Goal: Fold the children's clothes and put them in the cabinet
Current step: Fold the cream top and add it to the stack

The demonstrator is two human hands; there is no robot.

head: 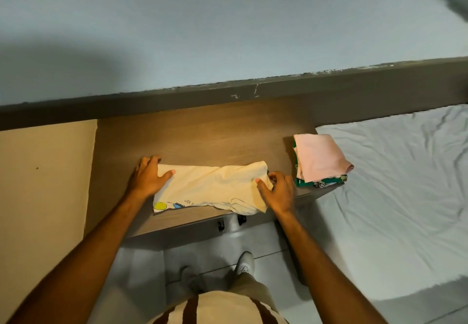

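Observation:
A cream children's shirt point(212, 187) with a small print at its lower left corner lies as a long folded strip on the wooden cabinet top point(202, 136). My left hand point(148, 178) rests on the shirt's left end, fingers spread and thumb on the cloth. My right hand point(276, 190) pinches the shirt's right end between thumb and fingers. To the right sits a small stack of folded clothes: a pink piece point(320, 156) on top of a green patterned one point(319, 184).
A bed with a wrinkled white sheet point(400, 184) adjoins the cabinet on the right. A beige panel point(43, 184) stands at the left. A pale wall point(228, 24) rises behind a dark ledge. My feet stand on a tiled floor point(268, 242) below.

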